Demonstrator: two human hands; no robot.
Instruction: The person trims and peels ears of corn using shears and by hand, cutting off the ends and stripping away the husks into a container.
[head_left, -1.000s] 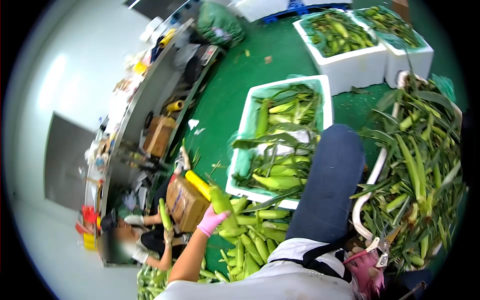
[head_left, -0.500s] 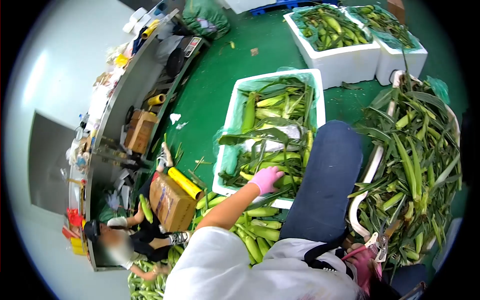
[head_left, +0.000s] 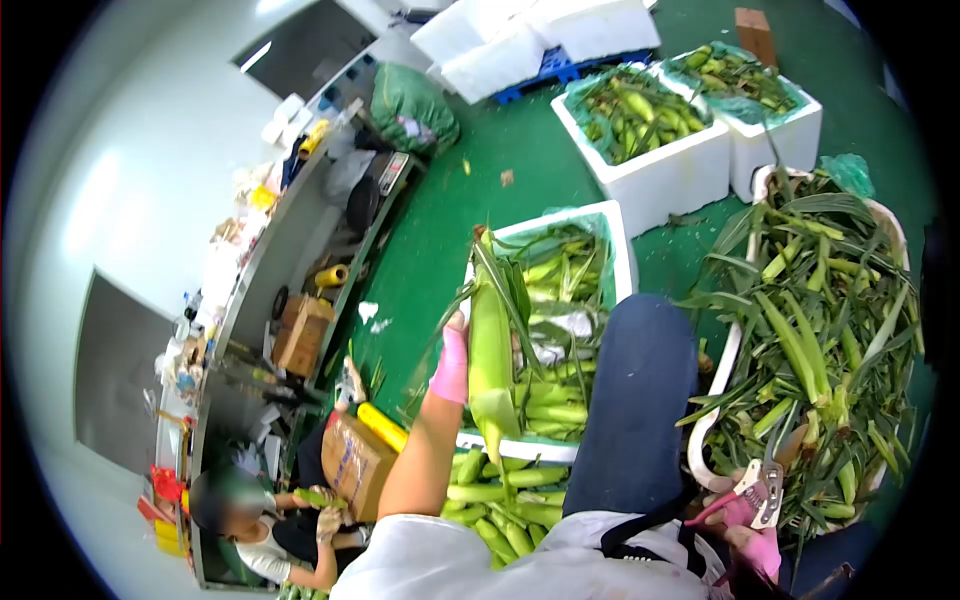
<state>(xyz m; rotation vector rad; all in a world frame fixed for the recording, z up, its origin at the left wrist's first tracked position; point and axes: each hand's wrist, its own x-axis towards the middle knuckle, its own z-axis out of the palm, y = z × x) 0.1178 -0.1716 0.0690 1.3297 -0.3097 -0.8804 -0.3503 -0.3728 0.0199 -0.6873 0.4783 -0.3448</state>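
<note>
My left hand (head_left: 454, 365), in a pink glove, is closed around a corn cob in its green husk (head_left: 489, 350). It is raised in front of the white foam box (head_left: 622, 250), leaves hanging from its top end. More husked cobs (head_left: 556, 403) lie in that box, which has a green plastic liner. At the lower right, my right hand (head_left: 742, 518), also pink-gloved, grips pruning shears (head_left: 757, 493) with red handles. The shears are beside a white tub (head_left: 709, 448) heaped with cut leaves and husks (head_left: 820, 350).
Trimmed cobs (head_left: 510, 515) are piled on the floor between me and the box. Two more corn-filled foam boxes (head_left: 660, 193) stand behind. At left, a person (head_left: 265, 530) handles a cob beside a cardboard carton (head_left: 352, 467). Metal shelving (head_left: 265, 270) lines the wall.
My left hand was down in the foam box and has come up holding a corn cob. The view has shifted. My right hand still holds the shears.
</note>
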